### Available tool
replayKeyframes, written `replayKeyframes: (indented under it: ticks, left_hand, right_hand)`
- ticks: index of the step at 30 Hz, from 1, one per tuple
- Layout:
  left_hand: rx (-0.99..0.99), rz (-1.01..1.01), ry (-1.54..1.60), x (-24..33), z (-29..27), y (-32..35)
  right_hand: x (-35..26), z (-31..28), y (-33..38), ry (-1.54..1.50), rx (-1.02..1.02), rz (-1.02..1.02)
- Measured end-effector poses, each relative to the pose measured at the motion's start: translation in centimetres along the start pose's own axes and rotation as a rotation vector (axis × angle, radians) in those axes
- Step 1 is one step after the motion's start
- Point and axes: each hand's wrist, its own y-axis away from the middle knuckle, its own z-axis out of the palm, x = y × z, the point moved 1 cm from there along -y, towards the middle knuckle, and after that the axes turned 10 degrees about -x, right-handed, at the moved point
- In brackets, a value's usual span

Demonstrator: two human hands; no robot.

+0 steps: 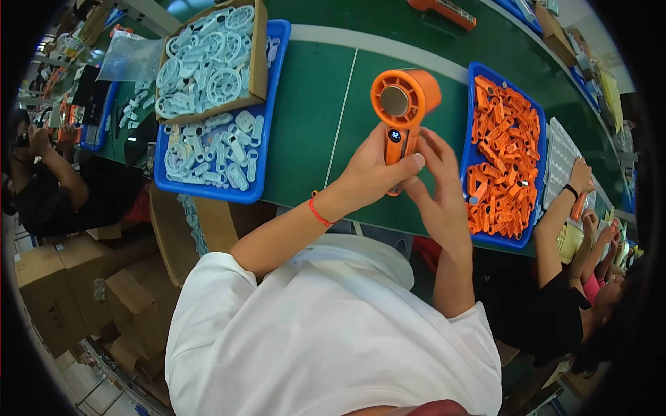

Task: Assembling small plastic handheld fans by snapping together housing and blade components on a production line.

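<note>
An orange handheld fan (429,93) is held upright over the green table, its round grille with a silver centre facing me. A small lit display shows on its handle. My left hand (374,166) is wrapped round that handle, thumb across the front. Beside it, my right hand (438,187) has its fingers bent and apart at the handle's right side. Some of its fingertips pass behind the fan, so whether they touch it I cannot tell.
Left stands a blue tray (258,191) of pale blue plastic parts, with a cardboard box (260,55) of similar parts on it. Right is another blue tray (512,241) heaped with orange parts. A second orange fan (444,11) lies at the far side. People work on both sides.
</note>
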Motion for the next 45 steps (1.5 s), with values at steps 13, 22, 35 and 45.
replayKeyframes:
  ticks: [13, 22, 35, 45]
  left_hand:
    - [0.461, -0.512, -2.001, 11.1, -18.0, -24.0]
    - [0.245, -0.058, -1.272, 1.5, -3.4, -34.5]
    - [0.417, 0.560, -0.988, 5.1, -5.6, -12.7]
    - [0.263, -0.026, 0.145, -1.4, -3.2, 6.3]
  right_hand:
    - [6.3, -6.1, 2.2, 0.824, 0.058, 0.359]
    - [4.9, -8.1, 1.2, 0.542, 0.246, 0.300]
    - [3.0, -3.4, 1.5, -0.517, 0.022, 0.159]
    - [3.5, 0.8, 0.6, -0.905, -0.106, 0.185]
